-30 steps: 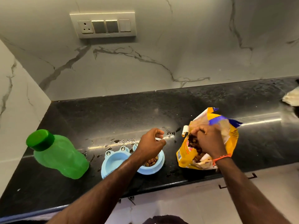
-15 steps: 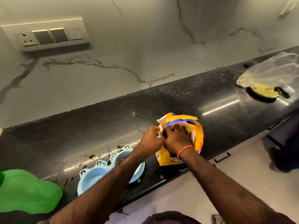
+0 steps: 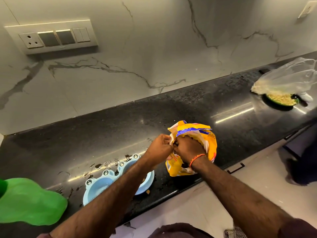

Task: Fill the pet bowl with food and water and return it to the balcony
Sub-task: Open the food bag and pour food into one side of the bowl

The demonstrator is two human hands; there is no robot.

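Observation:
A light blue double pet bowl (image 3: 99, 185) sits near the front edge of the black counter (image 3: 103, 133), its right cup mostly hidden under my left forearm. Just right of it stands a yellow pet food bag (image 3: 210, 143), crumpled at its top. My left hand (image 3: 158, 148) pinches the bag's left top edge. My right hand (image 3: 187, 148), with an orange thread at the wrist, grips the bag's top beside it. A green water bottle (image 3: 29, 203) lies at the far left. A few kibbles (image 3: 147, 192) lie on the counter by the bowl.
Water drops (image 3: 106, 164) wet the counter behind the bowl. At the far right a clear plastic bag (image 3: 288, 78) rests over a dark green dish of pale food (image 3: 281, 100). A switch panel (image 3: 51, 37) hangs on the marble wall. Pale floor lies below the counter edge.
My left hand left the bowl and joined my right hand at the bag's top. The bag's mouth, open with kibble showing, is now bunched together. My view swung right.

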